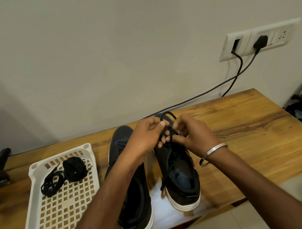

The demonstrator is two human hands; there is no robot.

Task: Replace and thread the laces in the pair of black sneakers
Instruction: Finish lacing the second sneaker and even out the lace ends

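Two black sneakers with white soles stand side by side on the wooden table, toes pointing away from me: the left sneaker (135,197) and the right sneaker (182,182). Above the right sneaker's front, my left hand (145,137) and my right hand (191,132) both pinch a black lace (169,131), which loops up over my fingers. One end of that lace hangs down beside the shoe's left side. My left forearm hides much of the left sneaker.
A white perforated plastic tray (63,209) lies at the left with a loose black lace (51,182) and a coiled black lace bundle (74,168) in it. Two black cables (239,74) run from a wall socket down behind the table (251,127). The table's front edge is close to me.
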